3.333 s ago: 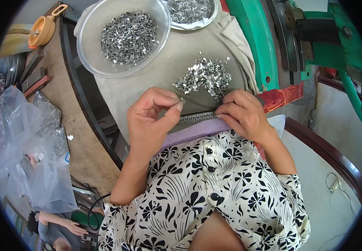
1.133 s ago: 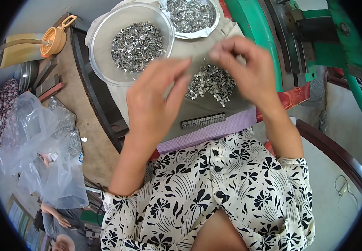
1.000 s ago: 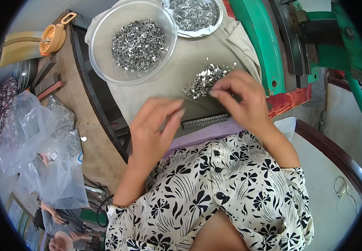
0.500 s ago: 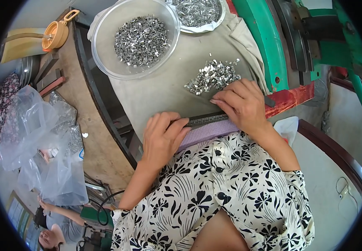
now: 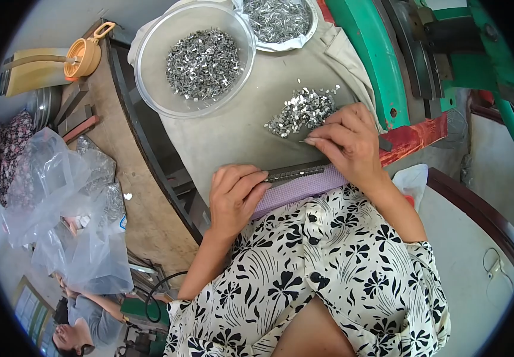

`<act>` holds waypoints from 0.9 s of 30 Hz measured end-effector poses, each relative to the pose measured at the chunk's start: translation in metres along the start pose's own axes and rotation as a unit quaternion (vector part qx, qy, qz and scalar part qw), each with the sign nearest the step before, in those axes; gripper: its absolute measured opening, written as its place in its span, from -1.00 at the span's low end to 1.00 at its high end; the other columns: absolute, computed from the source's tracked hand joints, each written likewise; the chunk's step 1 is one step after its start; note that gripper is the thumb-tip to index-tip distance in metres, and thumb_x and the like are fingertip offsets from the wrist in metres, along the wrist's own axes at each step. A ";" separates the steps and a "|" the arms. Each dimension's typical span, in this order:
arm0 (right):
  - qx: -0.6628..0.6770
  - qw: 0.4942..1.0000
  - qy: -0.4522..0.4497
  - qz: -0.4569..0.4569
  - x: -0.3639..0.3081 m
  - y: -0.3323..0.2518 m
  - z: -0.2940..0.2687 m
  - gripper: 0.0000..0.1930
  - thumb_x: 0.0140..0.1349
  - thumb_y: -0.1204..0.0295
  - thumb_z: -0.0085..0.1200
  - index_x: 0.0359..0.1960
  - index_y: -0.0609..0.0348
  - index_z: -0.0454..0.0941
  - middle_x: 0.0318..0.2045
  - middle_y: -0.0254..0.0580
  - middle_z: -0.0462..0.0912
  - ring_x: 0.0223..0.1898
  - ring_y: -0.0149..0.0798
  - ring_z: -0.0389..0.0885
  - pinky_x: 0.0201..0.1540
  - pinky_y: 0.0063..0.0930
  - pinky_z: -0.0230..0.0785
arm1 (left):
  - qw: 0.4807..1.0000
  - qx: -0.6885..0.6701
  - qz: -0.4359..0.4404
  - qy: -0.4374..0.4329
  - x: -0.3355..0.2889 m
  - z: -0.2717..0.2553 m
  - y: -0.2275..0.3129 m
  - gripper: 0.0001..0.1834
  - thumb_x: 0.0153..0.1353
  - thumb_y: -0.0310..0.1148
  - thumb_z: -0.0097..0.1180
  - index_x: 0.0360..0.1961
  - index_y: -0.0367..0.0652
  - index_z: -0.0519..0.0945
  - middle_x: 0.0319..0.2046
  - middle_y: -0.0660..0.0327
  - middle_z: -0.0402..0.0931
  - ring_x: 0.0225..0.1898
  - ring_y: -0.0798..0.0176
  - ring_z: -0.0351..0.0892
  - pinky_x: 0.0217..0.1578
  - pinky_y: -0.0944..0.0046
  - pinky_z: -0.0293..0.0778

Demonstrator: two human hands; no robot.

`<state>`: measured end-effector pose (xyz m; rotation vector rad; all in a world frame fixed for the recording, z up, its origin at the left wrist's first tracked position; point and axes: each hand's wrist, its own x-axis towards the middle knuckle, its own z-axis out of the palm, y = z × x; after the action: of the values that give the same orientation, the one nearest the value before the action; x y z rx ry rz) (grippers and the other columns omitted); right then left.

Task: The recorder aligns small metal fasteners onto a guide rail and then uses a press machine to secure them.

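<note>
My left hand (image 5: 233,193) is closed on the left end of a dark metal strip (image 5: 292,172), thumb and fingertips pinching it. A row of small bright metal bits runs along the strip's top. The strip lies along a purple checked cloth pad (image 5: 295,189) right in front of my body. Farther right, my right hand (image 5: 349,143) pinches a thin, tiny sliver of metal between thumb and forefinger; its exact shape is too small to tell. Just beyond those fingertips lies a loose pile of small silver metal pieces (image 5: 301,111) on the beige cloth (image 5: 209,140).
A clear plastic bowl (image 5: 142,77) of small metal pieces stands at the far left of the cloth. Beside it is a lined white bowl (image 5: 297,40) of thin metal pins. A green machine frame (image 5: 367,59) rises at right. Plastic bags (image 5: 84,238) lie left; another person (image 5: 93,318) sits beyond.
My right hand has lifted slightly away from the strip, uncovering more of its right part. My left hand keeps its hold. The whole view has shifted a little.
</note>
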<state>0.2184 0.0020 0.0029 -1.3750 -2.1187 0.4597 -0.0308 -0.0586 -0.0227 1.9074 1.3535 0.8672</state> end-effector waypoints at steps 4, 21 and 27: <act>0.021 0.999 0.017 0.044 0.006 -0.002 -0.010 -0.88 -0.04 0.45 0.41 -0.46 0.09 0.70 -0.42 -0.33 0.56 -0.25 -0.17 0.47 -0.16 -0.31 0.30 | 1.000 0.005 0.005 0.004 0.002 -0.001 0.002 -0.67 -0.16 -0.55 0.46 -0.27 -0.19 0.71 -0.26 0.19 0.62 -0.21 0.10 0.55 -0.18 0.19 0.44; 0.034 0.999 0.020 0.017 -0.012 0.008 -0.003 -0.84 -0.12 0.45 0.44 -0.46 0.07 0.71 -0.44 -0.36 0.56 -0.25 -0.19 0.49 -0.18 -0.33 0.28 | 0.999 0.030 0.030 -0.001 0.004 -0.002 0.003 -0.71 -0.08 -0.49 0.41 -0.26 -0.14 0.69 -0.26 0.23 0.59 -0.22 0.10 0.54 -0.20 0.15 0.44; 0.012 1.000 0.008 0.012 -0.011 0.006 -0.003 -0.86 -0.10 0.43 0.42 -0.46 0.06 0.72 -0.44 -0.38 0.55 -0.25 -0.19 0.49 -0.16 -0.30 0.24 | 0.999 0.036 0.038 0.002 0.004 -0.002 0.004 -0.71 -0.08 -0.51 0.41 -0.26 -0.15 0.70 -0.27 0.23 0.58 -0.23 0.10 0.54 -0.21 0.15 0.45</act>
<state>0.2285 -0.0053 -0.0009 -1.3875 -2.0785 0.4811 -0.0290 -0.0554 -0.0177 2.0250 1.3377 0.8708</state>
